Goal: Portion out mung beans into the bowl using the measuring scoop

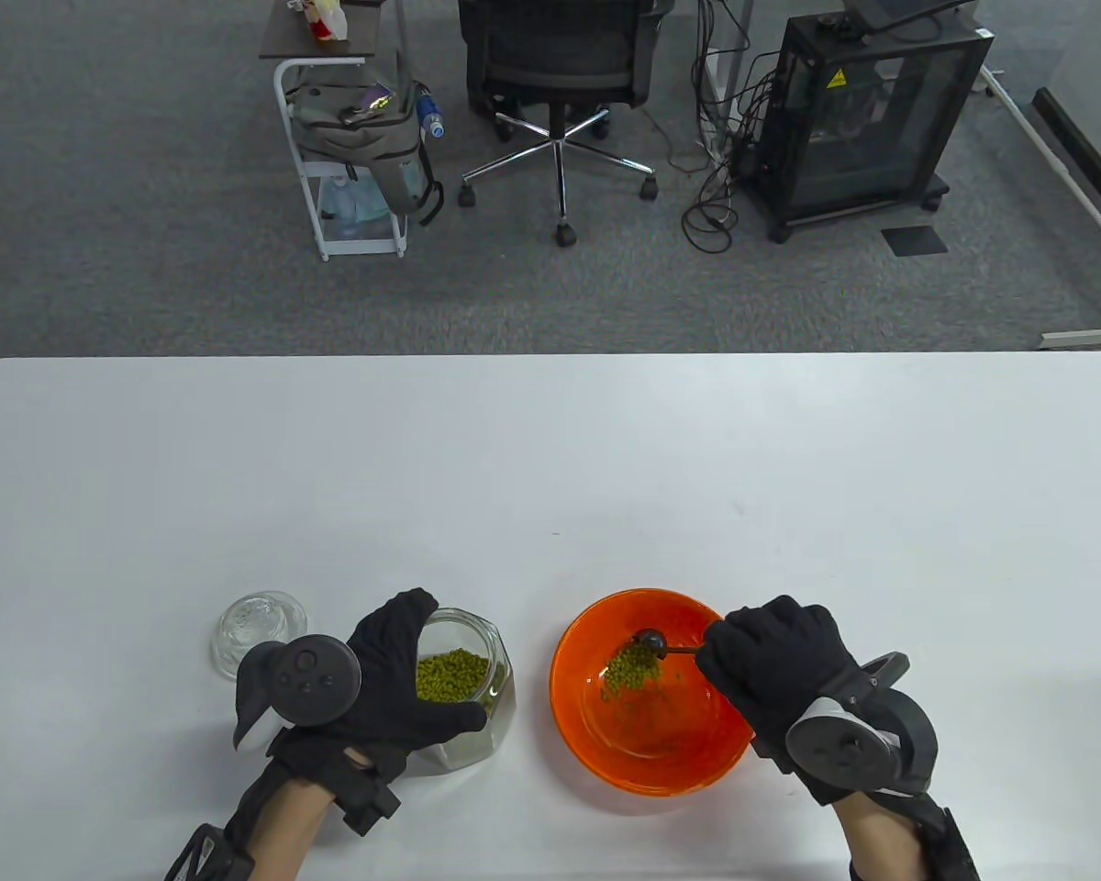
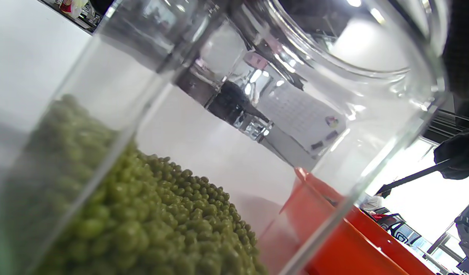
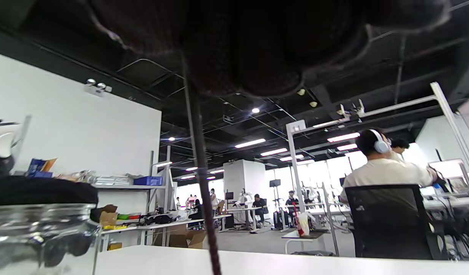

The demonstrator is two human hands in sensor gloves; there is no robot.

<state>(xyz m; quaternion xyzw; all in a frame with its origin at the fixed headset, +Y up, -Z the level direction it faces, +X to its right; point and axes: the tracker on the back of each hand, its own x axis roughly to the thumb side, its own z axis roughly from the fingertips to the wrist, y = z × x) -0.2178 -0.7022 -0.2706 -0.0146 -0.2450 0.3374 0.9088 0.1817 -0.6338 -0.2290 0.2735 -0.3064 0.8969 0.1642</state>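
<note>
**White counter, scoop tipped over the bowl**

Right hand [image 1: 775, 665] fingers pinch the measuring scoop [image 1: 650, 641] handle, tipping mung beans [image 1: 633, 667] into the orange bowl [image 1: 580, 725] near the front edge. Left hand [image 1: 381, 684] fingers wrap the open jar [image 1: 477, 679], apparently steadying it for refills; its lid [image 1: 257, 627] lies just left.

Yellow warning triangle sticker [image 1: 836, 78] on black cabinet [image 1: 867, 119]; no legible text.

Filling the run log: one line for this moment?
left hand holds glass jar | right hand tips black scoop | beans in orange bowl
</note>
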